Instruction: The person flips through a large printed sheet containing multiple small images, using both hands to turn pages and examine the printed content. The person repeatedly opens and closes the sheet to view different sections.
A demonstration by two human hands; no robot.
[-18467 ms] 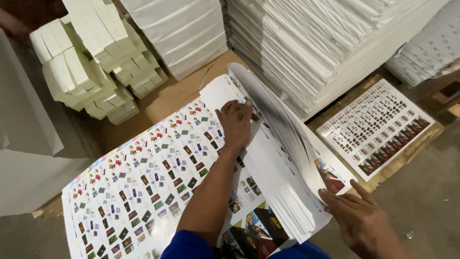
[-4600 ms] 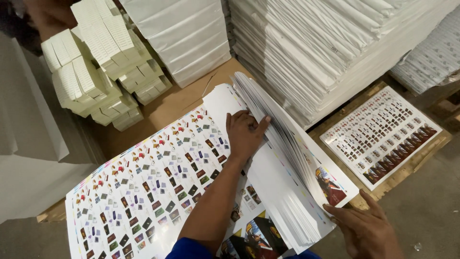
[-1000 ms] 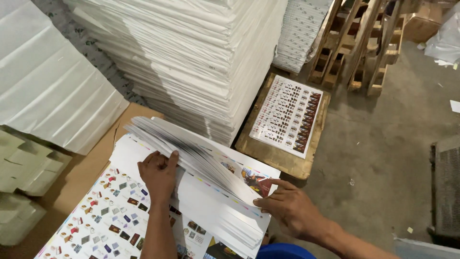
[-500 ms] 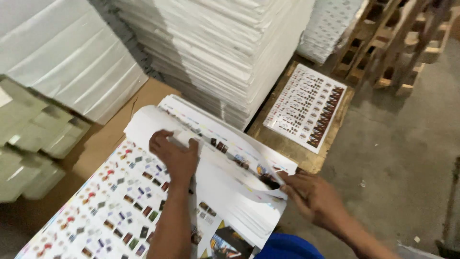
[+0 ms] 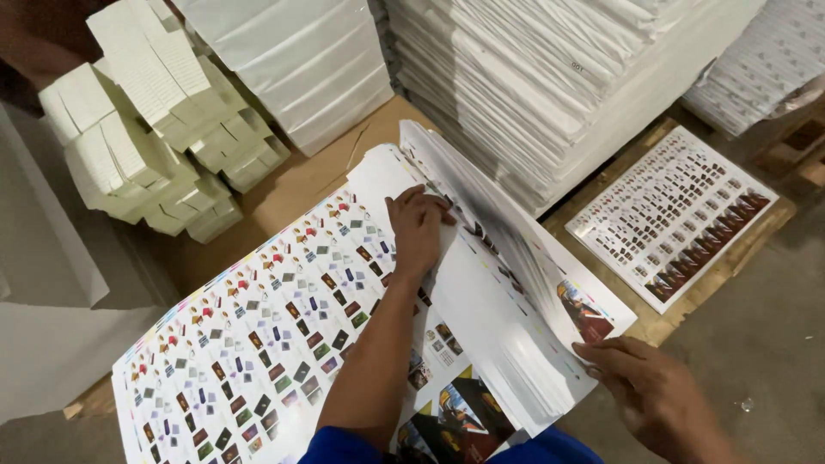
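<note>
Head view, paper stacks (image 5: pixel 550 77) crowd printed sheets (image 5: pixel 481 283)

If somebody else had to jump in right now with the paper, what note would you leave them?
Left hand: palm down, pressing on the flat printed sheet at the fold of the lifted pages.
Right hand: fingers at the near corner of the lifted bundle of sheets, which is curled up and fanned.
The sheets lie on brown cardboard, with tall white paper stacks behind.
Done: part of the pile is raised.
Left: the raised bundle is not laid down on either side yet.
</note>
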